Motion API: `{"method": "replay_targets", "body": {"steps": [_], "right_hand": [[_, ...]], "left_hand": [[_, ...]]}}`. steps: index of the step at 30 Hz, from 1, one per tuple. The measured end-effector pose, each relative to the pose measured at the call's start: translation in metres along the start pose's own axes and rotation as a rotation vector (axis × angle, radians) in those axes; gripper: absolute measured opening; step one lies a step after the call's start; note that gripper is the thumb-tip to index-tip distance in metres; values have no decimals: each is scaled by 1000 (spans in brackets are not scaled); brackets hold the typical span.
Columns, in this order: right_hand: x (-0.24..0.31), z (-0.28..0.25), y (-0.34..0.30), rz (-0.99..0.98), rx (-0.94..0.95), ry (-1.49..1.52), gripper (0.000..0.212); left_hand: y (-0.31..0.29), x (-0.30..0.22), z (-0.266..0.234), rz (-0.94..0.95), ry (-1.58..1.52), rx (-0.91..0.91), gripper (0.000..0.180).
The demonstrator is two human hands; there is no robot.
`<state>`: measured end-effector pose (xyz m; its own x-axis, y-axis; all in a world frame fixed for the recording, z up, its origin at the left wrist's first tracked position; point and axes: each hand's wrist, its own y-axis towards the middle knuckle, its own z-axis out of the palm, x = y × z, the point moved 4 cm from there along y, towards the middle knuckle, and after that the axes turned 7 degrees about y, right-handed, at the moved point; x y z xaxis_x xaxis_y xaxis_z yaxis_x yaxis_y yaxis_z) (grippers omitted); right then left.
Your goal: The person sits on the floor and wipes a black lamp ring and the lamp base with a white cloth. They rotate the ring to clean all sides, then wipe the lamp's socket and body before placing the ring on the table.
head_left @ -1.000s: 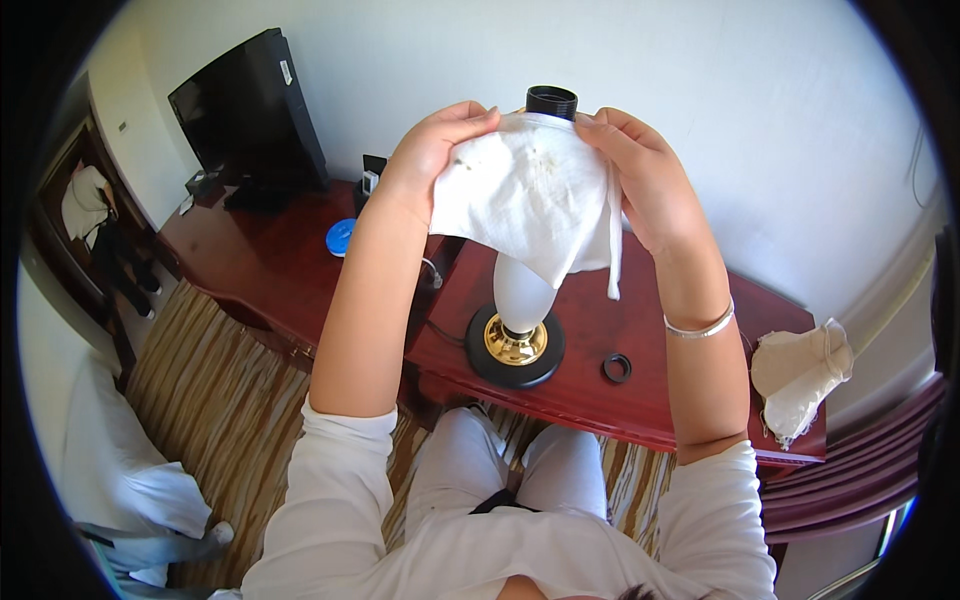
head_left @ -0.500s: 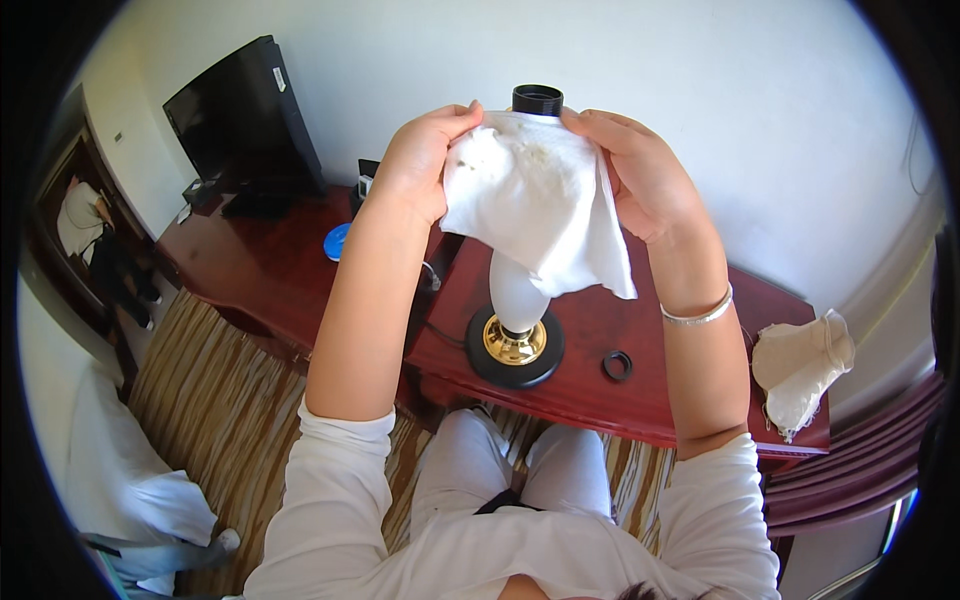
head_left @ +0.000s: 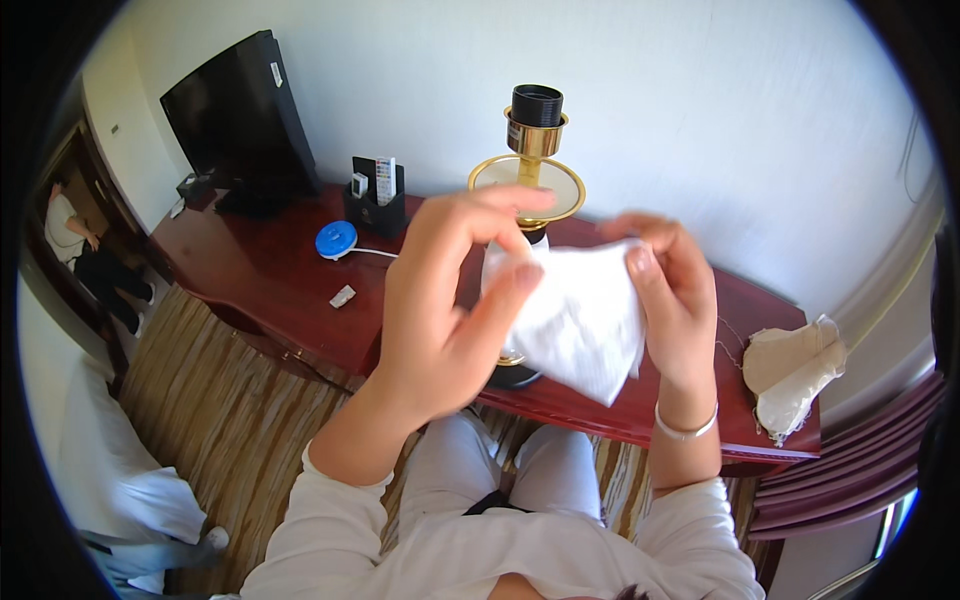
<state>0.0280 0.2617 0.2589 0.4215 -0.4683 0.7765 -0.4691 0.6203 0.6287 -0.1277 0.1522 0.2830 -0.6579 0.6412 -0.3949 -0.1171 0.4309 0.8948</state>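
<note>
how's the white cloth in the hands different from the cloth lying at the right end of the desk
The white cloth is bright white; the beige cloth is cream. The white cloth is held up between the left hand and right hand in front of the lamp; the beige cloth lies crumpled on the desk, untouched. Both are soft, creased fabric.

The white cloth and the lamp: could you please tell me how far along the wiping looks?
Both hands, left hand and right hand, hold the white cloth in the air, off the lamp, seemingly refolding it. The lamp's brass top and socket stand bare, no shade on. Whether it is clean cannot be told. A crumpled beige cloth lies on the desk.
</note>
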Motion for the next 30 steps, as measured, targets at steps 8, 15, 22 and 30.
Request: {"method": "replay_targets", "body": {"steps": [8,15,22,30], "right_hand": [[-31,-16,-61,408,78,22,15],[-49,-18,-70,462,38,70,15],[-60,-10,-79,461,42,181,13],[-53,-27,-81,453,14,238,15]], "left_hand": [[-2,-68,5,-8,-1150,208,54],[-5,-60,7,-105,-998,196,53],[-14,-59,-1,-188,-725,125,53],[15,9,19,-332,-134,-66,54]]}}
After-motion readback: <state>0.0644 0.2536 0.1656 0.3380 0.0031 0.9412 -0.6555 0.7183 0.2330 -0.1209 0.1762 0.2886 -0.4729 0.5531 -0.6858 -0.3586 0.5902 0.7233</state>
